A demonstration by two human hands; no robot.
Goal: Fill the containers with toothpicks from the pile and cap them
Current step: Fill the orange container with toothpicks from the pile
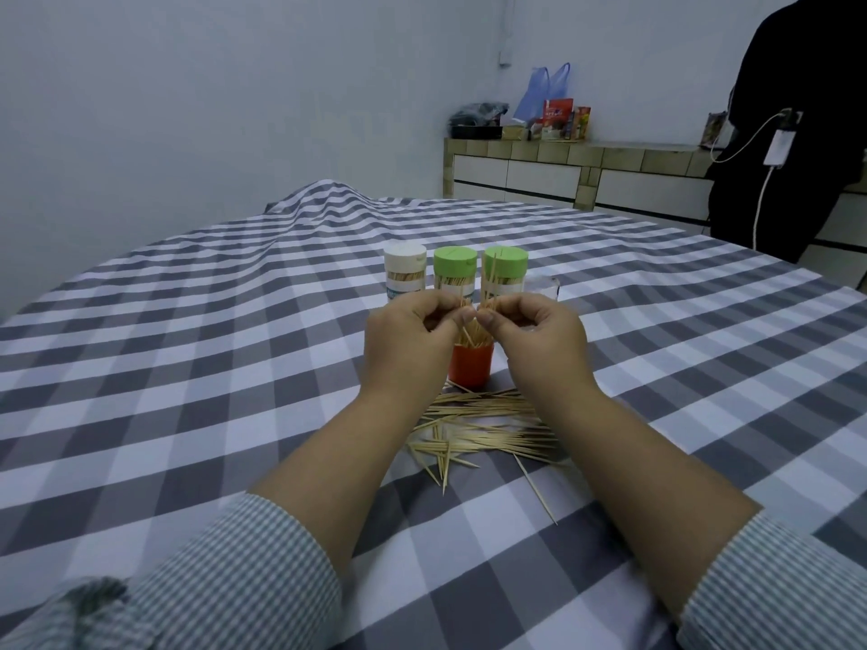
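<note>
Two arms in striped sleeves (244,584) reach out over a table (164,368) with a gray and white checked cloth. Between the arms, close to the person, a pile of toothpicks (483,429) lies loose on the cloth, and a few sticks have strayed out toward the near edge. Just past the pile stands an orange cup (470,363) with no cap, and toothpicks stick up out of it. Above the cup, the left hand (413,335) and the right hand (539,335) meet, fingertips nearly touching. The fingers of both hands are pinched shut on a small bunch of toothpicks (488,293) that points up. Behind the hands, three jars stand in a row, each full of toothpicks and capped: a white-capped jar (405,269) on the left, a green-capped jar (454,269) in the middle, and another green-capped jar (506,269) on the right. Far back, a low counter (563,166) holds bags and boxes.
</note>
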